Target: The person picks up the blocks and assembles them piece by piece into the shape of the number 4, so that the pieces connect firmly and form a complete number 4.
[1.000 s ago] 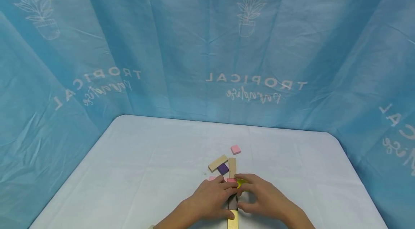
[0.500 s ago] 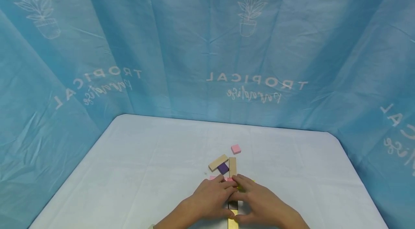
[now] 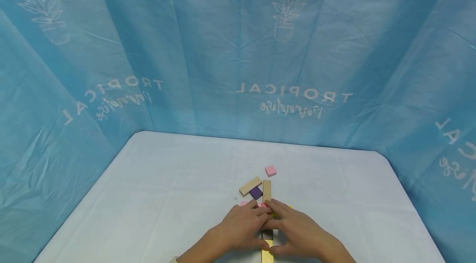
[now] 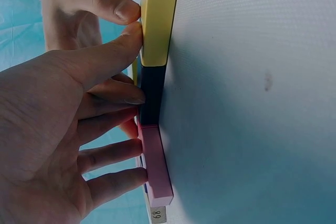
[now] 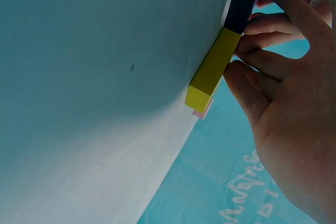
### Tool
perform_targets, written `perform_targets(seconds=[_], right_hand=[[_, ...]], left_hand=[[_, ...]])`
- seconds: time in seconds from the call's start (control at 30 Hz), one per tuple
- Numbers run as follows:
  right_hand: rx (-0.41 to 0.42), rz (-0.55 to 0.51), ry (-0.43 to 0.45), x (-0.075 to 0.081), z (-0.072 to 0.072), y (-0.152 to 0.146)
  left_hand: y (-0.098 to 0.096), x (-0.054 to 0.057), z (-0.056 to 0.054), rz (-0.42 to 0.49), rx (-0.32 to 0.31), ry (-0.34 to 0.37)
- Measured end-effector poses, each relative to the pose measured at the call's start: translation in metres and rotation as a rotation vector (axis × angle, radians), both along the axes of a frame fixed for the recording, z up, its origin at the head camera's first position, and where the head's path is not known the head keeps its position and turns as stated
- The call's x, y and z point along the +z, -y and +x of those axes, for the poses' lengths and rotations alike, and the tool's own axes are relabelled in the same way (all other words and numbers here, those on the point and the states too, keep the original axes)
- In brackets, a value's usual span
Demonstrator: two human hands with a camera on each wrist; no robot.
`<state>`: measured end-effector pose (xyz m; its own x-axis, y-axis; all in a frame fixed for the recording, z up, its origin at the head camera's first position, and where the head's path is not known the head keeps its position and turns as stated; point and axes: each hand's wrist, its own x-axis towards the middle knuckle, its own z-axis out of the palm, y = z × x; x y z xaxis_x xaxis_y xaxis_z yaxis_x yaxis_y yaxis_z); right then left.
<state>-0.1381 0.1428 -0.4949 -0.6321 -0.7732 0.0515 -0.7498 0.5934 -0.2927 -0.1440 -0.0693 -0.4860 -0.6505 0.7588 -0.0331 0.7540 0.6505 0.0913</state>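
Observation:
My left hand (image 3: 241, 228) rests with fingers spread over a row of wooden blocks. In the left wrist view its thumb touches a pale yellow block (image 4: 159, 19), and two of its fingertips lie on a pink block (image 4: 156, 163). Between those two blocks sits a dark block (image 4: 152, 95). My right hand (image 3: 297, 230) lies across the row from the other side, its fingers meeting the left hand's. Fingertips of that hand touch the top of a bright yellow block (image 5: 212, 69), which adjoins the dark block. Both hands hide much of the row in the head view.
A natural wood block (image 3: 266, 190) extends from the row's far end. Just left of it lie a slanted wood block (image 3: 251, 186) and a purple block (image 3: 255, 192). Farther back is a small pink block (image 3: 270, 170). Blue curtains (image 3: 208, 68) hang around the white table (image 3: 178, 180).
My right hand has shifted left and over the row, covering more of the dark and bright yellow blocks. My left hand has stayed in place.

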Motion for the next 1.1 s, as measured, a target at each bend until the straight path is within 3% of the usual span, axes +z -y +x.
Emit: perform_targets(seconds=[1.1], right_hand=[[-0.034,0.031,0.045,-0.005,0.001,-0.0019]], left_hand=[[0.0011,-0.0007,0.0008,0.035,0.048,0.1]])
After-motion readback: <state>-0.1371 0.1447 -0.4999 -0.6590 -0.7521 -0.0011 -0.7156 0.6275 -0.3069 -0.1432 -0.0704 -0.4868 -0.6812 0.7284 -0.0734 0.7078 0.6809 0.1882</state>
